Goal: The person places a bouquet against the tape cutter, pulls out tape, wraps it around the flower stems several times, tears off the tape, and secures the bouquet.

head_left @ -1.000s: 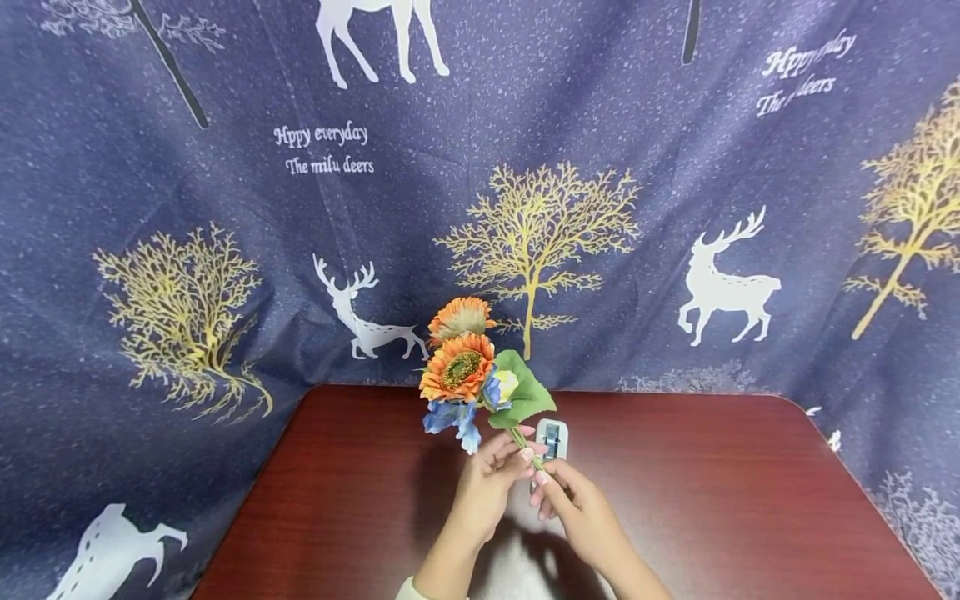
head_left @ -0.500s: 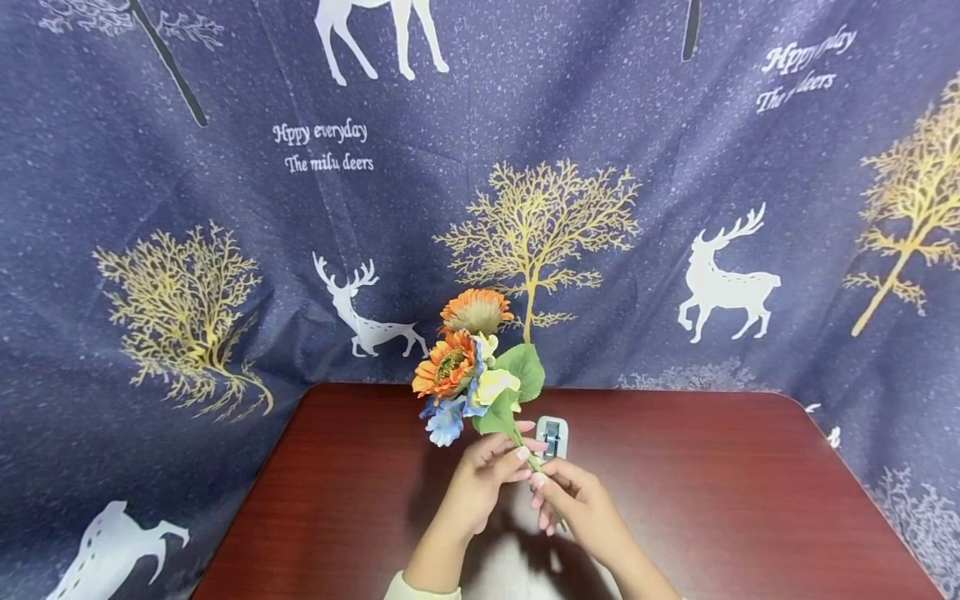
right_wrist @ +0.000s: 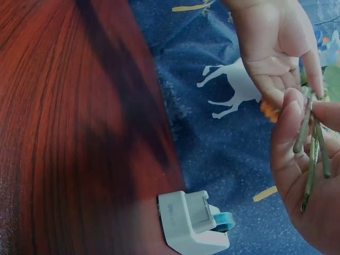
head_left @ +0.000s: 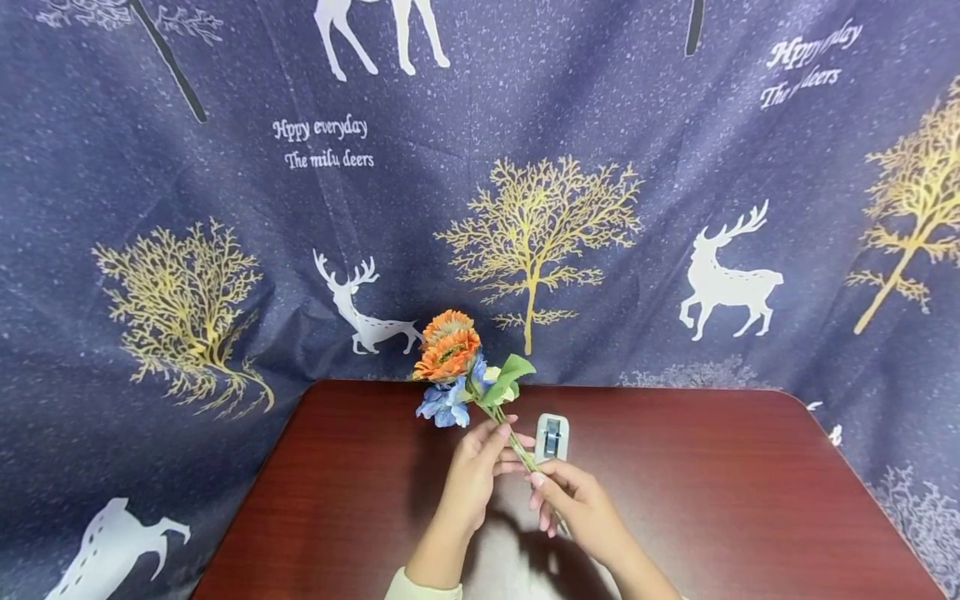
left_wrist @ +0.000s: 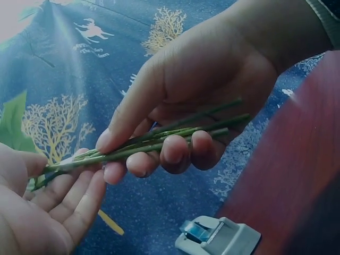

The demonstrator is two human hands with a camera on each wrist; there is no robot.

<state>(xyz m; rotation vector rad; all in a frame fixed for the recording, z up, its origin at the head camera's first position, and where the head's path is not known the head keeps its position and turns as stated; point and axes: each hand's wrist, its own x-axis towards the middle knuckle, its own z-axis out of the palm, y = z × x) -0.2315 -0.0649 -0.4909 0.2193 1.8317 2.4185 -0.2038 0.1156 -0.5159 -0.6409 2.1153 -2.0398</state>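
Note:
A small bunch of flowers tilts up and left above the table, with orange blooms [head_left: 447, 354], a blue bloom [head_left: 444, 404] and a green leaf [head_left: 516, 373]. My left hand [head_left: 472, 475] holds the stems [head_left: 517, 446] just below the blooms, thumb on top and fingers behind. Lower down, my right hand [head_left: 581, 504] grips the same stems between thumb and curled fingers. In the left wrist view several cut stem ends [left_wrist: 234, 119] stick out past the right hand's fingers [left_wrist: 175, 151]. The right wrist view shows these ends [right_wrist: 311, 170] over the right palm.
A pale tape dispenser [head_left: 552, 437] with a blue roll stands on the dark red wooden table [head_left: 712, 483], just beyond the right hand. Behind the table hangs a blue cloth [head_left: 600, 108] printed with deer and trees.
The bunch has turned about its stems and leans further left, the blooms shifting. My left hand has slid up the stems toward the blooms, away from the right hand, which stays nearly in place.

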